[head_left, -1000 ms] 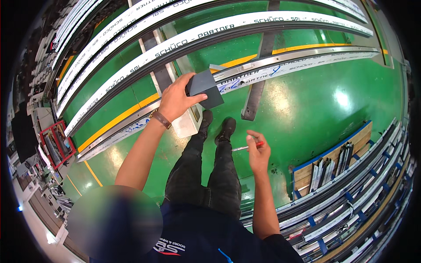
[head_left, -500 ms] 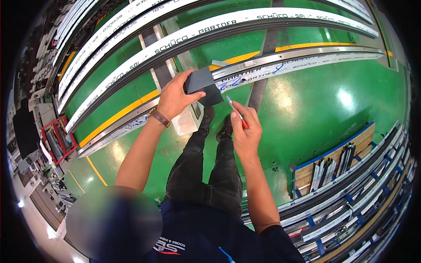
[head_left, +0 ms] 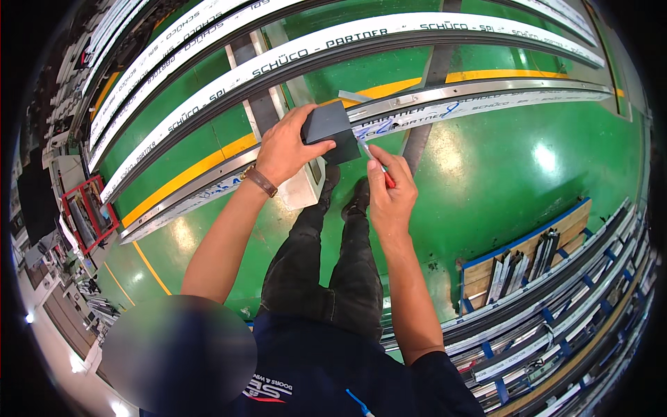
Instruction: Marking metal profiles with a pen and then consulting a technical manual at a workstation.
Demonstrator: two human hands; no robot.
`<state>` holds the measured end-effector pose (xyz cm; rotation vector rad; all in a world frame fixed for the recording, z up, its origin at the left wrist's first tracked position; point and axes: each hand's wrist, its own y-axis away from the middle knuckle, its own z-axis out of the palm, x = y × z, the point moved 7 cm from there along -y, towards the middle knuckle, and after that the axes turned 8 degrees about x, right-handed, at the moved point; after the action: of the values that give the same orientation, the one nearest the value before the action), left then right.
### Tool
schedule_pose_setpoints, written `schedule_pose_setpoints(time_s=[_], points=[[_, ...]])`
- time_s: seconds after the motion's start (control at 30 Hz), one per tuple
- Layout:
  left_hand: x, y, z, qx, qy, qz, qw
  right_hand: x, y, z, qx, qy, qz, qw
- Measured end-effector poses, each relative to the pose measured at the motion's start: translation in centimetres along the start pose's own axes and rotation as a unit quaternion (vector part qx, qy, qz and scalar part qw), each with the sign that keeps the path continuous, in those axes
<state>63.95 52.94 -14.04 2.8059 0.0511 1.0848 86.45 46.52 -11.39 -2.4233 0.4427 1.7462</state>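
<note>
My left hand (head_left: 286,144) is closed on a dark grey, L-shaped block (head_left: 326,125), thumb against its near face and fingers over its top. The block sits over a long metal profile (head_left: 486,89), with one face down the profile's near side. In my right hand (head_left: 392,194) is a slim pen-like tool (head_left: 366,146) with a pale tip and a red part, pinched between thumb and fingers. Its tip is at the block's right edge, by the profile's printed white side; whether it touches is too small to tell. Blue handwriting marks the profile's side.
More long white-wrapped profiles (head_left: 326,50) lie beyond, across dark supports (head_left: 425,90). A pale support block (head_left: 303,191) stands under the near profile, by my feet. At the right are a wooden rack (head_left: 479,281) and stacked profiles (head_left: 556,333). A red frame (head_left: 89,212) stands left.
My left hand and the block have shifted slightly right in the picture. The tool in my right hand has tilted up, its tip now close to the block's edge.
</note>
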Motion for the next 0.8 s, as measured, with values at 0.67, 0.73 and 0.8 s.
schedule_pose_setpoints(time_s=[0.67,0.73,0.8], points=[[0.1,0.1,0.1,0.015,-0.012,0.016,1.0,-1.0,-0.5,1.0,-0.001,0.057,0.007,0.998],[0.1,0.1,0.0,0.011,-0.013,0.012,1.0,-1.5,-0.7,1.1,-0.001,0.038,0.004,0.999],[0.2,0.0,0.1,0.006,-0.014,0.009,1.0,-2.2,-0.9,0.8,0.0,0.018,0.001,1.0]])
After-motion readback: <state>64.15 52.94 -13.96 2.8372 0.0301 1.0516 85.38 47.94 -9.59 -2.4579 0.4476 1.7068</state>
